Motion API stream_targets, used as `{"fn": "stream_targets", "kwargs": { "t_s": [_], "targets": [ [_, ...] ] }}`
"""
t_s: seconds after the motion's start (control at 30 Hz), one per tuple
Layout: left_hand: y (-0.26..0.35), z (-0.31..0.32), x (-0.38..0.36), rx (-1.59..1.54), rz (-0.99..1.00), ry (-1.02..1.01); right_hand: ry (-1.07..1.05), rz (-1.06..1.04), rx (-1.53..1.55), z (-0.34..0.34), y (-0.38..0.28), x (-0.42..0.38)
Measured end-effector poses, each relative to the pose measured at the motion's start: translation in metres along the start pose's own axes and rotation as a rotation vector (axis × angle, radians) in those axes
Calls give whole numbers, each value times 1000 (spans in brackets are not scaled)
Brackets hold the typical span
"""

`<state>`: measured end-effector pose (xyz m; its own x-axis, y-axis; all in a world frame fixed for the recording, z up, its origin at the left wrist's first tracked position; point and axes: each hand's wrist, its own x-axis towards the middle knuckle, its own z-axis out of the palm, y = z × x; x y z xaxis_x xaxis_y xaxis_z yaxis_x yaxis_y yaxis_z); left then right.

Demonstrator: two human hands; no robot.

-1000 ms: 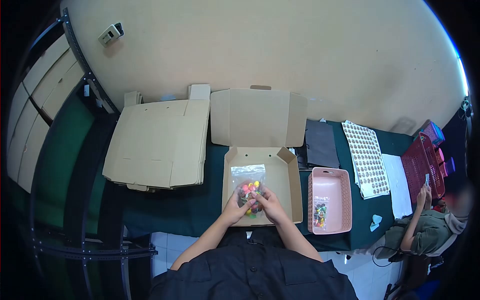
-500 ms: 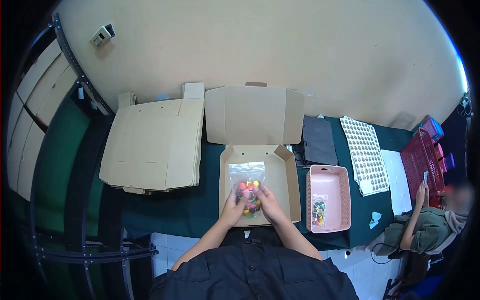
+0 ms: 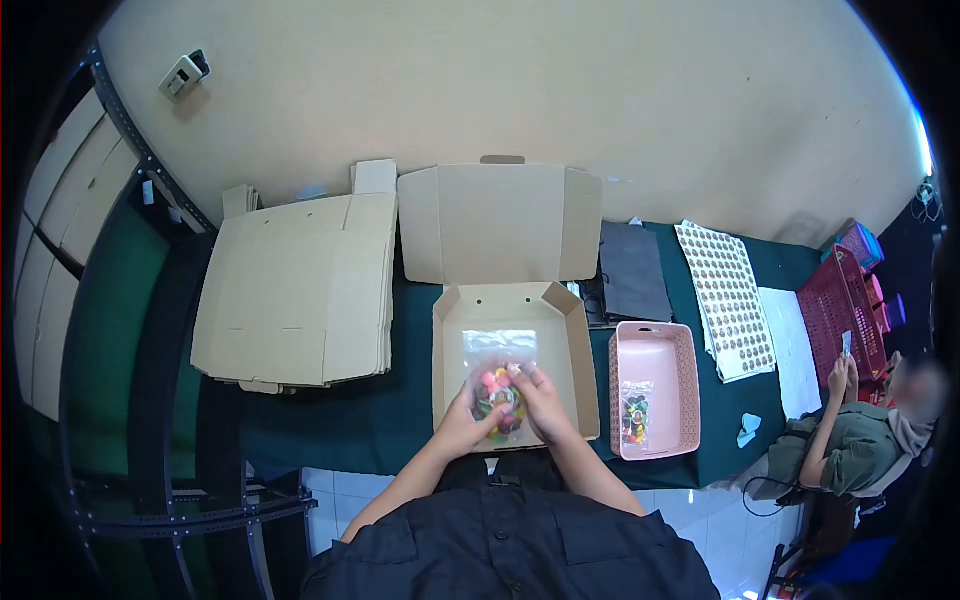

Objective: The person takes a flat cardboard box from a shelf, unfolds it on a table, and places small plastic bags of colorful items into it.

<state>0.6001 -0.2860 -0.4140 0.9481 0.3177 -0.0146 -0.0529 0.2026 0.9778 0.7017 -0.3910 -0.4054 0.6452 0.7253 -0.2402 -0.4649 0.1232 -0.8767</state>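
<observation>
Both my hands hold a clear zip bag of colourful round pieces that look like sweets. My left hand grips its left side, thumb across the front. On the right side, my right hand pinches the bag near its middle. The bag is above an open cardboard box, whose lid stands up behind. To the right sits a pink basket with a similar small bag of coloured pieces inside. My fingers cover part of the held bag.
Flat cardboard boxes are stacked at left, beside a dark metal shelf. Rightward lie black paper bags, sticker sheets, a blue scrap and a maroon basket. Another person sits at far right.
My right fingers have shifted on the bag, and my left thumb now lies further across its front. The whole view has shifted slightly.
</observation>
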Motion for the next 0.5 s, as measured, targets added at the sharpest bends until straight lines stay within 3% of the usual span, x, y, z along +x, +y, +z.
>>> {"fn": "stream_targets", "kwargs": {
  "t_s": [0.07,0.2,0.27,0.3,0.37,0.43,0.5],
  "targets": [
    [-11,-3,-3,109,-18,-92,103,-166,-3,2,-9,5],
    [7,3,1,143,8,1,44,-178,-148,-8,-15,7],
    [14,-1,7,-212,15,155,-8,-148,-183,-4,-16,2],
    [13,-7,8,-212,15,156,-62,-119,-220,-3,-16,1],
    [9,-20,10,-34,-34,186,-130,-153,-250,-11,-6,4],
    [11,-24,10,6,-20,215,-178,-59,-350,-20,-5,3],
    [14,-31,8,201,81,122,-222,-34,-347,-28,-10,0]
  ]
}}
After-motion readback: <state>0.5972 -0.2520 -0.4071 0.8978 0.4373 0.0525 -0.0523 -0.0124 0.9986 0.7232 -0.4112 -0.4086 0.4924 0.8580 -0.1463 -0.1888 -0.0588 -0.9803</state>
